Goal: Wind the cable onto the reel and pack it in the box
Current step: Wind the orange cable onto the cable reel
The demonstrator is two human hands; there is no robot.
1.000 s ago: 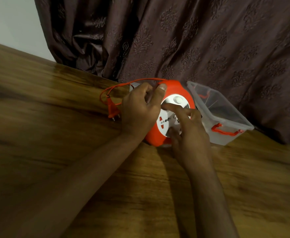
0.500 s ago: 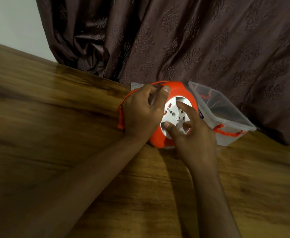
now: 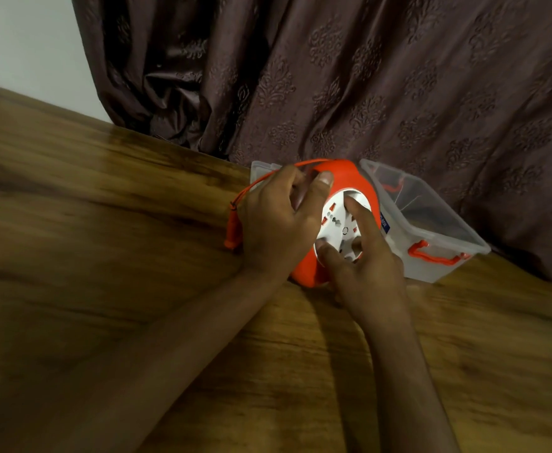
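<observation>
Cable (image 3: 251,188) shortened, round glossy reel (image 3: 349,178)

head view, downward, seemingly near table (image 3: 105,223)

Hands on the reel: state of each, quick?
Left hand: closed on the reel, thumb on top.
Right hand: fingers on the white socket face.

wooden table (image 3: 105,197), orange reel (image 3: 343,178), clear box (image 3: 431,256)
</observation>
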